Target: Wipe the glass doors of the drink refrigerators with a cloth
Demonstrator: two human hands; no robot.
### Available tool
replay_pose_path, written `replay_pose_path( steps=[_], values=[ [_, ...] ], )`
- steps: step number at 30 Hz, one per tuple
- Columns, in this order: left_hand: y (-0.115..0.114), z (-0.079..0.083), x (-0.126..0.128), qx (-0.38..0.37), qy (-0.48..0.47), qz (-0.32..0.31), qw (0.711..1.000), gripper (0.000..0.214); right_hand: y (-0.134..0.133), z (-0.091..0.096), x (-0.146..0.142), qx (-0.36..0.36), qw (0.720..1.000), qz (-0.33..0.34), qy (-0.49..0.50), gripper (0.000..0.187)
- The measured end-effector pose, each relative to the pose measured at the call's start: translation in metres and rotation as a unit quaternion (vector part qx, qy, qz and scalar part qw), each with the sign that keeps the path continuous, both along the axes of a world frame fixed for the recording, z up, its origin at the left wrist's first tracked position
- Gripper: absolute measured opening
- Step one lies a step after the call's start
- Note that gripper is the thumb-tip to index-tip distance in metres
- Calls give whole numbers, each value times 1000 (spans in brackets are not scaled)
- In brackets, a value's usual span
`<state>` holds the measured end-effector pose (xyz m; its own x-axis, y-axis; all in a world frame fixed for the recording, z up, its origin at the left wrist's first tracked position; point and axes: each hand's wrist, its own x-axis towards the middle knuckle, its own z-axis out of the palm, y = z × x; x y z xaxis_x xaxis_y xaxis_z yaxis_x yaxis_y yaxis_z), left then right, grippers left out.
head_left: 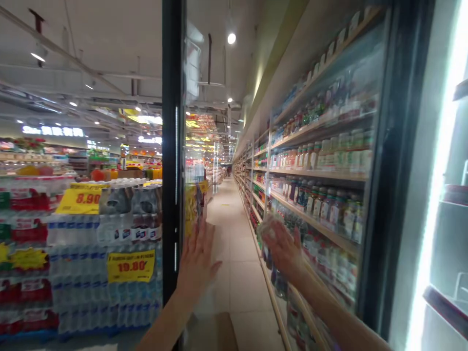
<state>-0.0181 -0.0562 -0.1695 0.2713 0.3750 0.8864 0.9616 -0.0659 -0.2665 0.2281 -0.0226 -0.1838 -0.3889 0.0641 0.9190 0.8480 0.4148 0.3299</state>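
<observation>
A glass cooler door [224,234] with a dark frame stands open in front of me. My left hand [197,258] is open, fingers spread, and appears to lie flat against the glass near the left frame edge [171,204]. My right hand [285,251] is on a pale crumpled cloth [269,228], which looks pressed to the glass. Motion blurs the cloth and fingertips. Rows of bottles [329,202] show in the glass behind my right arm.
At left, stacked packs of bottled water [78,270] carry yellow price signs [130,265]. The bright cooler light strip [433,195] and dark shelf edges [448,307] are close on the right. A tiled aisle [226,209] appears in the glass.
</observation>
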Motion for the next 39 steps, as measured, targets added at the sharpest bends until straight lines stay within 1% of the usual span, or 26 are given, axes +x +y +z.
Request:
replay_pose_path(
  steps=[1,2,4,6,7,8,10,11,12,13,15,17,19,22,23,24,27,28,29,30,32,33,34,35,37,39],
  values=[
    [1,-4,10,0,-4,-2,1000,86,1,4,-2,2,998,-22,63,37],
    [2,-9,19,-4,-9,-1,1000,85,1,7,-4,-1,995,-35,89,38],
    [3,-15,34,-20,-19,1,1000,83,3,4,-3,-7,998,-25,55,39],
    [4,-18,40,-32,-28,-1,999,82,3,-9,14,-12,999,-19,25,39],
    [5,-19,40,-39,-28,-5,999,83,4,-17,27,-15,998,-37,52,40],
    [5,-19,40,-45,-28,-10,999,84,4,-24,40,-15,991,-70,114,43],
    [5,-19,38,-48,-32,-17,998,85,5,-34,60,-16,956,-135,260,50],
    [5,-19,37,-48,-34,-19,998,84,5,-37,63,-17,941,-148,304,53],
    [5,-19,37,-47,-36,-19,998,83,5,-38,60,-20,937,-146,317,55],
    [5,-19,37,-45,-38,-19,998,82,4,-39,54,-24,946,-129,297,56],
    [4,-18,38,-41,-41,-15,998,80,2,-39,38,-37,977,-79,193,55],
    [4,-18,38,-36,-42,-17,998,78,1,-38,33,-47,992,-50,109,53],
    [4,-18,38,-27,-41,-27,998,78,1,-35,44,-42,988,-70,132,52],
    [5,-19,37,-20,-39,-33,998,80,2,-32,62,-10,949,-132,286,54],
    [6,-19,37,-18,-39,-33,999,81,2,-33,62,-6,944,-133,303,54],
    [7,-20,37,-15,-39,-33,999,82,2,-35,58,-12,950,-120,287,55],
    [8,-21,36,-12,-42,-32,999,82,2,-40,45,-56,990,-46,122,55],
    [8,-21,36,-14,-42,-32,998,82,2,-40,46,-64,993,-36,92,55],
    [7,-21,36,-16,-43,-32,998,81,2,-39,50,-63,992,-42,99,55],
    [6,-21,37,-19,-44,-30,998,81,2,-37,57,-53,987,-61,139,54],
    [5,-21,39,-26,-46,-24,998,81,3,-32,70,-15,959,-109,260,55],
    [4,-21,40,-27,-48,-20,998,81,3,-31,73,-1,945,-124,302,56],
    [4,-21,41,-28,-51,-17,998,81,3,-30,71,5,942,-125,312,58],
    [5,-22,41,-29,-53,-16,998,81,2,-31,66,-3,951,-113,288,59],
    [6,-23,41,-30,-56,-19,998,81,1,-35,55,-42,980,-66,182,59],
    [7,-23,40,-32,-60,-20,997,81,1,-39,54,-67,990,-45,120,56]
  ],
)
